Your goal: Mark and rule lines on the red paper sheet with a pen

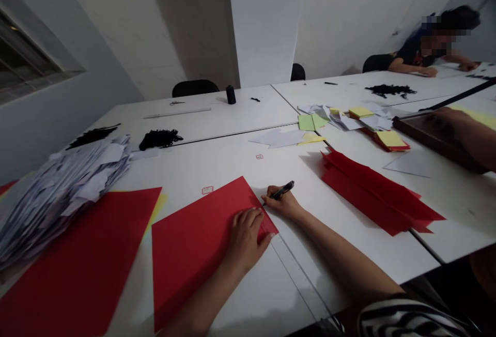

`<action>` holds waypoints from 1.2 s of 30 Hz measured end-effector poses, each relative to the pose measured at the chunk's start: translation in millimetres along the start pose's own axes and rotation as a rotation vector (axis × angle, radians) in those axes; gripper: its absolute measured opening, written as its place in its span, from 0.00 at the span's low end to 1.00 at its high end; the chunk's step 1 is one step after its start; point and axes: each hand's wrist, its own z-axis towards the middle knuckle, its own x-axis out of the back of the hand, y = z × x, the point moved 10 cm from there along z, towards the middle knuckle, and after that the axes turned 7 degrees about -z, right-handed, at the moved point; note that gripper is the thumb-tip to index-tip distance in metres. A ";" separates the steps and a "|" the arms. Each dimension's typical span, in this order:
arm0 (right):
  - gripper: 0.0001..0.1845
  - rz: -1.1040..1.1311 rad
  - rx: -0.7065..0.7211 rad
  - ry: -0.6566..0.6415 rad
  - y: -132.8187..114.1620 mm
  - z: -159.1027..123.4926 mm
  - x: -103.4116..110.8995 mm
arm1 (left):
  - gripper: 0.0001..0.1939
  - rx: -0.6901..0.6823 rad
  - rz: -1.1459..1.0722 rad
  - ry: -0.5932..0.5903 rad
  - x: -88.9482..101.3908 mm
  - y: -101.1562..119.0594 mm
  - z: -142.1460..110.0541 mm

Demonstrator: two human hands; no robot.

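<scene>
My left hand (245,234) lies flat, fingers spread, on a red sheet of paper (194,239) and presses a clear ruler (298,275) along the sheet's right edge. My right hand (282,203) is closed around a black pen (282,190), its tip at the ruler's edge near the top of the red sheet. Both rest on the white table (217,166).
A pile of white paper scraps (58,187) and more red sheets (77,264) lie to the left. Red paper strips (380,192) lie to the right. Beyond them are coloured paper stacks (387,138), black thread bundles (159,139), a black spool (231,94). Another person's arm (465,133) rests at right; a second person (434,47) sits far back.
</scene>
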 end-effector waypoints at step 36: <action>0.26 -0.825 0.333 0.035 -37.2 -190.5 -20.2 | 0.20 0.201 0.073 0.112 44.7 -47.4 -4.6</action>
